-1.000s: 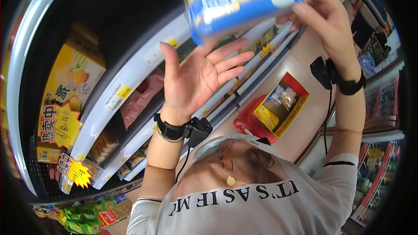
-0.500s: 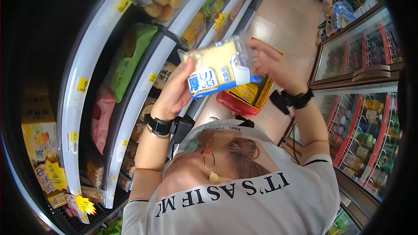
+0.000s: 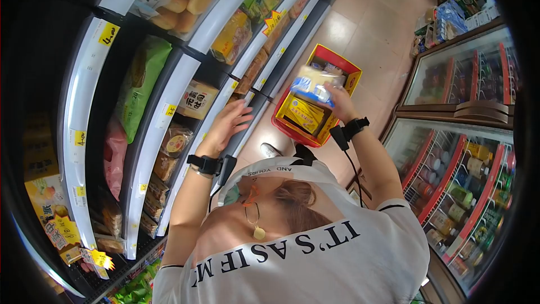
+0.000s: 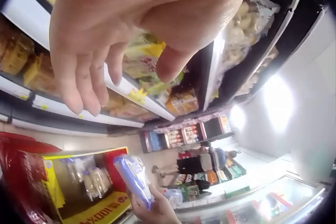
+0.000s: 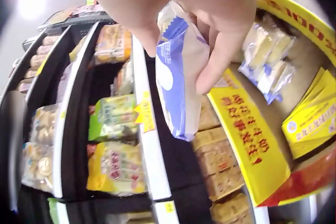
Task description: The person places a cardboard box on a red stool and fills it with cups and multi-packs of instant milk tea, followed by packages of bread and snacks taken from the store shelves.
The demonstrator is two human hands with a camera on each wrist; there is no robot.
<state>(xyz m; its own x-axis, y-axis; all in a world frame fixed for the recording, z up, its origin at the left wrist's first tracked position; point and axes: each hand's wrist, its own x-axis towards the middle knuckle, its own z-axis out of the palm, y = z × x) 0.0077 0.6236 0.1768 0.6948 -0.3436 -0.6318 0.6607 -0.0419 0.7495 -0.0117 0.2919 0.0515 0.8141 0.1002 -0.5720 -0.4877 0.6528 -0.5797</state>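
My right hand [image 3: 340,106] grips a clear and blue packet of sliced toast bread [image 3: 311,85] by one end. In the head view the packet overlaps the red and yellow cardboard box [image 3: 353,79]. The right wrist view shows the packet [image 5: 181,71] edge-on, pinched between thumb and fingers, beside the box's yellow wall [image 5: 252,140]. My left hand [image 3: 225,126] holds nothing; its fingers are loosely bent in front of the bread shelves. Inside the box lie a yellow packet [image 3: 304,114] and several clear-wrapped packets [image 5: 268,56].
Shelves of packaged bread with price rails [image 3: 169,107] line the left side. Glass-door drink fridges [image 3: 455,191] stand on the right. Something red [image 3: 281,128] sits under the box on the tiled floor [image 3: 365,22]. Another person [image 4: 202,163] stands farther down the aisle.
The toast packet has come down from high by the shelf to the box, passing both hands midway. My left hand has let go of it and drawn back; the right hand keeps hold.
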